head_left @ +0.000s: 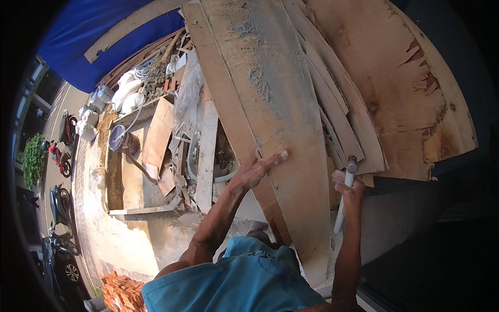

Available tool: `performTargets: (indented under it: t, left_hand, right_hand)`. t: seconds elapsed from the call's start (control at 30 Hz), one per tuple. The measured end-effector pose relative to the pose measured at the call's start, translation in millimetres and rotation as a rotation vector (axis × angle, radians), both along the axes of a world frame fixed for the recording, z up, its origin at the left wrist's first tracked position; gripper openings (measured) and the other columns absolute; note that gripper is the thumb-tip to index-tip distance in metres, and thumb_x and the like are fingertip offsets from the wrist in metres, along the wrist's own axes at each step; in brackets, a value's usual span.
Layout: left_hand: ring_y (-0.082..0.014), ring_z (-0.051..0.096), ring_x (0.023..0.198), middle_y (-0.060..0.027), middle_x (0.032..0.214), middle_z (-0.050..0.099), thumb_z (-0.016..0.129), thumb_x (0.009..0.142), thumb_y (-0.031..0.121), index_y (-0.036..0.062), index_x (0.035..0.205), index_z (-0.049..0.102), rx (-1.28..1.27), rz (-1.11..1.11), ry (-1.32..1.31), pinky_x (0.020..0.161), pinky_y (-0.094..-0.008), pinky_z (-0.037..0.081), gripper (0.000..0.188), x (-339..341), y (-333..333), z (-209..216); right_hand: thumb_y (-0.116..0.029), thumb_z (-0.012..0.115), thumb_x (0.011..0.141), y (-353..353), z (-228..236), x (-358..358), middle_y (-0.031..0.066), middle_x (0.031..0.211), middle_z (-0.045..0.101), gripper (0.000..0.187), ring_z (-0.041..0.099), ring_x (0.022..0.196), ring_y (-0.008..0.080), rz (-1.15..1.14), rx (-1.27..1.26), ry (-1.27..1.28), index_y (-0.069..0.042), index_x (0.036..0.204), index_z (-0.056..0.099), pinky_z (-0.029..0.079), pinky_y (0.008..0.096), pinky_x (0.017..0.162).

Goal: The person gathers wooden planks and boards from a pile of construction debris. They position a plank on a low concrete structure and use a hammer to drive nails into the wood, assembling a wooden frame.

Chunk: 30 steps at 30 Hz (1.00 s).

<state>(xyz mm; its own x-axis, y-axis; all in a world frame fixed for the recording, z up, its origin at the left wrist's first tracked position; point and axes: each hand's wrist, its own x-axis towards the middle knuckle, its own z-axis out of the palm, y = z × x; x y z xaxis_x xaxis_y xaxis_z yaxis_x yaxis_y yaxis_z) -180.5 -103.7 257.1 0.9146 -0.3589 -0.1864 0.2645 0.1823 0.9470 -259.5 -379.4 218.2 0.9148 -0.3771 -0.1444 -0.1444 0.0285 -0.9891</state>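
A long plywood board [291,135], smeared with grey cement, slopes from the top of the view down toward my body. My left hand [254,170] holds its left edge; the thumb lies stretched over the top face, and the other fingers are partly hidden at the edge. Beneath, another board [221,78] shows along that side. To the right of the long board, my right hand [351,190] is closed around the pale handle of a hammer [340,216]. The metal head points up, away from me.
Stacked plywood sheets [338,104] and a large splintered sheet [395,93] lean at the right. To the left are a wood-edged trough [117,179], a bucket [122,139], scrap boards and white sacks [127,93]. Bricks [122,291] are piled at lower left; motorbikes [61,203] stand beyond.
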Motion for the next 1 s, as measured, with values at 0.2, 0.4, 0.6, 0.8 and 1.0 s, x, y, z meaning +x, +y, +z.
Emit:
performTargets:
  t: [0.2, 0.4, 0.6, 0.8, 1.0]
  left_hand:
    - [-0.0226, 0.058, 0.111, -0.016, 0.122, 0.061, 0.072, 0.087, 0.035, -0.0016, 0.134, 0.045, -0.012, -0.03, -0.01, 0.097, -0.0359, 0.045, 0.066, 0.7, -8.1, 2.7]
    - [-0.0239, 0.058, 0.111, -0.0168, 0.122, 0.059, 0.064, 0.091, 0.044, -0.003, 0.13, 0.049, -0.002, 0.097, -0.035, 0.097, -0.0391, 0.046, 0.062, 3.8, 5.1, -6.0]
    - [-0.0251, 0.059, 0.108, -0.0157, 0.116, 0.059, 0.055, 0.098, 0.027, -0.0003, 0.12, 0.058, 0.524, 0.851, -0.868, 0.088, -0.0404, 0.051, 0.035, 43.6, 44.4, 46.6]
    - [-0.0298, 0.057, 0.106, -0.0108, 0.111, 0.062, 0.069, 0.084, 0.013, 0.0086, 0.111, 0.066, 1.021, 0.909, -1.444, 0.088, -0.0422, 0.047, 0.027, 125.4, 55.1, 126.5]
    - [-0.0275, 0.057, 0.092, -0.0065, 0.095, 0.059, 0.071, 0.079, 0.019, 0.0107, 0.09, 0.069, 1.189, 0.751, -1.559, 0.072, -0.0403, 0.049, 0.015, 176.8, 52.7, 131.7]
  right_hand:
    - [-0.011, 0.061, 0.069, 1.7, -31.0, -17.9, 0.008, 0.089, 0.064, 0.037, 0.059, 0.078, 0.0161, 0.233, -0.1, 0.12, 0.009, 0.1, 0.063, 0.047, 0.0305, 0.075]
    - [-0.009, 0.064, 0.066, 12.7, -42.9, -16.1, 0.0027, 0.086, 0.052, 0.031, 0.05, 0.08, 0.0146, 0.047, -0.016, 0.036, 0.002, 0.095, 0.057, 0.042, 0.0298, 0.076]
    - [-0.008, 0.065, 0.067, 6.0, -70.9, -34.4, 0.0035, 0.089, 0.052, 0.032, 0.053, 0.083, 0.0162, -0.119, -0.003, -0.01, 0.002, 0.096, 0.057, 0.044, 0.0321, 0.081]
    - [-0.002, 0.067, 0.069, 18.3, -57.8, -42.7, 0.0049, 0.09, 0.053, 0.032, 0.052, 0.079, 0.0162, -0.071, -0.044, 0.134, 0.003, 0.097, 0.055, 0.044, 0.0326, 0.078]
    - [-0.008, 0.068, 0.068, 21.0, -67.1, -56.1, 0.0048, 0.086, 0.054, 0.027, 0.052, 0.078, 0.0165, -0.053, -0.117, 0.194, 0.003, 0.09, 0.055, 0.044, 0.0323, 0.077]
